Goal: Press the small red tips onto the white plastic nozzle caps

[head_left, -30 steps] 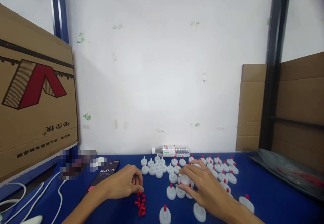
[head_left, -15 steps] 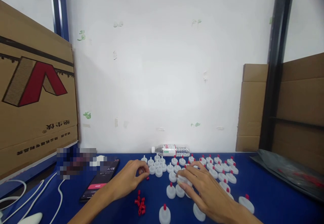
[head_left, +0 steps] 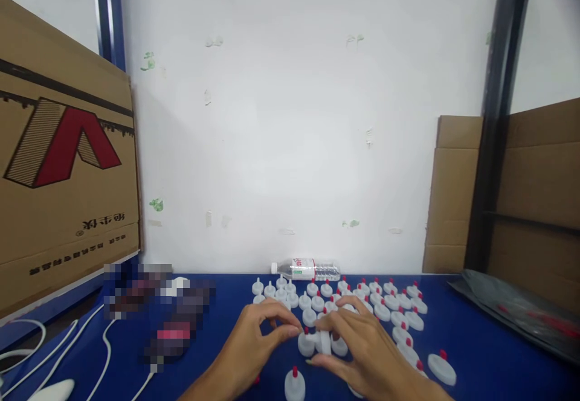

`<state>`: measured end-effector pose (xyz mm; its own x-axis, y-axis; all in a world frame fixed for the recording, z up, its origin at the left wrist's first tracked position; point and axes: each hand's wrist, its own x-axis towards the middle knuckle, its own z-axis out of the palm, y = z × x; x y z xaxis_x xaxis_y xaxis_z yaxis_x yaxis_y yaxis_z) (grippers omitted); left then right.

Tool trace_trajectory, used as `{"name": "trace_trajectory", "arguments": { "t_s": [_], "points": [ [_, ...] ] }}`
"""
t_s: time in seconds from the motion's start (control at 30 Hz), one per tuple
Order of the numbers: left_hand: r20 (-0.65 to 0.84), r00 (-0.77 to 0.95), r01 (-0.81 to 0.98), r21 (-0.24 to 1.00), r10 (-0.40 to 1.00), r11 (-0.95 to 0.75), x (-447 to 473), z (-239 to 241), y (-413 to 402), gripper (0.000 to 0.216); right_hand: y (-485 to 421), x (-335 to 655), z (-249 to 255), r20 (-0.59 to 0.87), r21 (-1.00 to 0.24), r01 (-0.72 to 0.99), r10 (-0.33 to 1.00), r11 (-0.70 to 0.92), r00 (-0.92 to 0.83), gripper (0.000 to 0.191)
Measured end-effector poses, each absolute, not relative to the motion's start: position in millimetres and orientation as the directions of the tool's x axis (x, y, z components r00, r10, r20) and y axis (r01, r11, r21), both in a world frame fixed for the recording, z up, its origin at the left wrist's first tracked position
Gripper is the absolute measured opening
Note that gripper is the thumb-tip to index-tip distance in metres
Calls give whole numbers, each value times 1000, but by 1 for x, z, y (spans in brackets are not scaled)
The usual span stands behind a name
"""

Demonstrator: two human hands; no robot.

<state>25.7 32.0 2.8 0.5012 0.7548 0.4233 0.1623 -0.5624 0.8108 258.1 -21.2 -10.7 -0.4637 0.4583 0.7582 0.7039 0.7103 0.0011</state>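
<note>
My right hand (head_left: 357,343) holds a white plastic nozzle cap (head_left: 323,342) on its side, with the bare spout pointing left. Facing that spout, my left hand (head_left: 267,334) has thumb and forefinger pinched together. The small red tip cap seen at these fingers a moment earlier is now hidden by them. Behind and around my right hand stand several white nozzle caps with red tips (head_left: 382,310). Beyond my left hand is a cluster of white nozzle caps with bare spouts (head_left: 258,287). One red-tipped nozzle cap (head_left: 295,386) stands at the front, between my forearms.
A clear water bottle (head_left: 312,269) lies against the wall. On the left are a large cardboard box (head_left: 67,220), white cables (head_left: 106,352) and a blurred phone (head_left: 174,334). A grey plastic bag (head_left: 516,310) lies at the right table edge, near standing cardboard (head_left: 453,195).
My left hand has moved right, from beside the bare-spout cluster to the spout in my right hand. My right hand has tipped its nozzle cap sideways. My left forearm now mostly covers the loose red caps.
</note>
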Motion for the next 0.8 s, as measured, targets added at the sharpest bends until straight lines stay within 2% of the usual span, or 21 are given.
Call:
{"name": "trace_trajectory", "arguments": {
  "t_s": [0.2,0.3,0.47,0.57,0.7,0.8],
  "points": [
    [439,487,7,862,755,-506,34,-9,27,4,-26,250,0,826,113,669,305,735,-475,28],
    [435,490,31,857,755,-514,33,-14,30,6,-25,251,1,850,162,668,241,727,-469,27],
    [434,493,121,824,754,-553,33,-16,32,7,-25,251,4,850,169,658,229,734,-474,28],
    [458,510,154,784,728,-602,34,-16,31,20,-28,248,9,857,174,664,221,728,-466,28],
    [545,642,155,597,540,-787,35,-18,26,49,-35,245,12,883,150,688,217,710,-417,30],
    [547,658,164,567,518,-807,36,-20,20,60,-37,243,9,893,140,695,214,705,-396,29]
  ]
}}
